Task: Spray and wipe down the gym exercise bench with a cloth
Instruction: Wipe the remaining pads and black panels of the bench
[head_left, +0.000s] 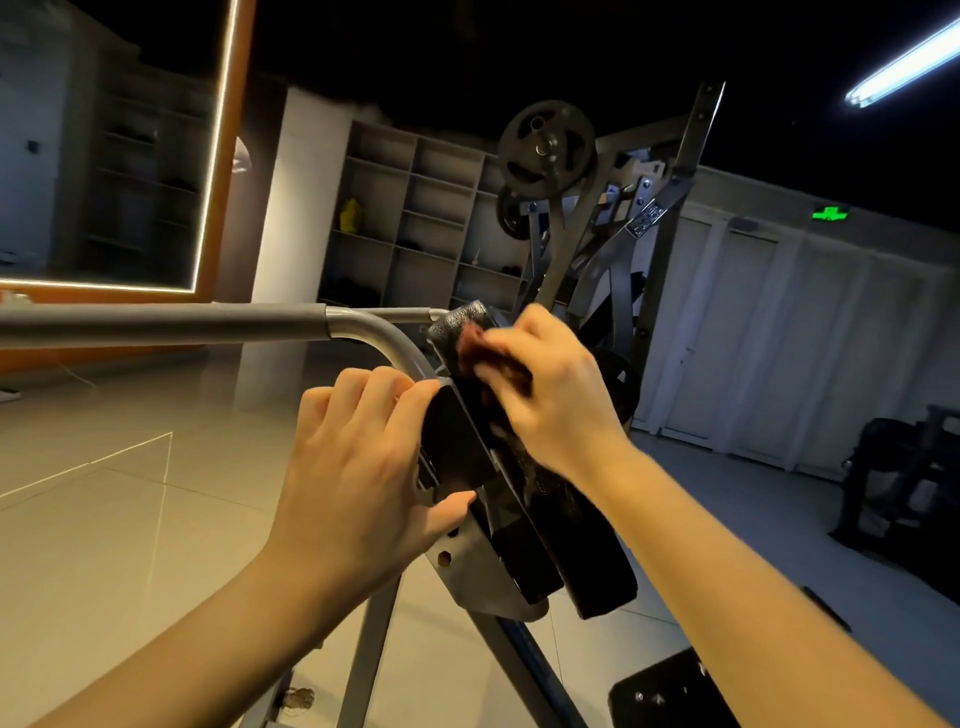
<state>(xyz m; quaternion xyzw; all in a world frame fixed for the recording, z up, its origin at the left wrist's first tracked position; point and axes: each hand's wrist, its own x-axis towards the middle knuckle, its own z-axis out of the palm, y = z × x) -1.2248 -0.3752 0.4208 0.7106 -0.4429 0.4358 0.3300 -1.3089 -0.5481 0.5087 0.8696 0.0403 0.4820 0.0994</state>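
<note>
A black padded bench pad (524, 530) stands steeply tilted on a grey metal frame (218, 319) in the middle of the view. My left hand (358, 462) grips the pad's left edge, fingers over the top rim and thumb below. My right hand (545, 384) holds a dark reddish-brown cloth (470, 340) and presses it against the upper part of the pad. The cloth is blurred and mostly hidden under my fingers. No spray bottle shows.
A weight machine with black plates (545, 148) stands right behind the bench. Open shelving (415, 223) lines the back wall, a lit mirror (104, 145) hangs at the left. Dark equipment (904, 483) stands at the right, and a black pad (670, 691) lies low near my right forearm.
</note>
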